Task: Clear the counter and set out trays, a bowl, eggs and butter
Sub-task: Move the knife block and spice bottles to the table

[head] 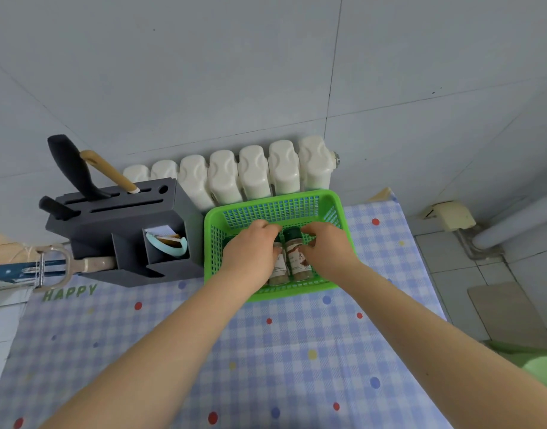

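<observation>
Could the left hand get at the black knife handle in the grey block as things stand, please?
Probably yes. The black knife handle sticks up clear of the grey block with nothing over it, but the left hand is inside the green basket on a spice jar.

My two bare forearms reach from the frame's lower corners toward centre; my left hand (250,247) and right hand (323,246) curl fingers downward, side by side.

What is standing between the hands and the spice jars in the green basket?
Nothing visible. Both hands are already inside the basket: the left hand covers one jar, and the right hand is at the dark-capped jar. The knife block stands apart, to the left of the basket.
</observation>
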